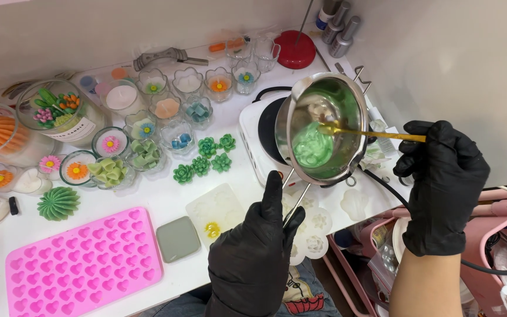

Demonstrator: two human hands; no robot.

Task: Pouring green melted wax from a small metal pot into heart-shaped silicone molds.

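My left hand, in a black glove, grips the wire handle of a steel melting pot and tilts it above a white hot plate. Thick green wax lies pooled in the lower side of the pot. My right hand, also gloved in black, holds a thin gold spoon whose tip reaches into the wax.
A pink heart mould, a grey-green square and clear flower moulds lie near the front. Green wax succulents, glass cups with wax flowers and a red stand crowd the white table. A pink cart stands on the right.
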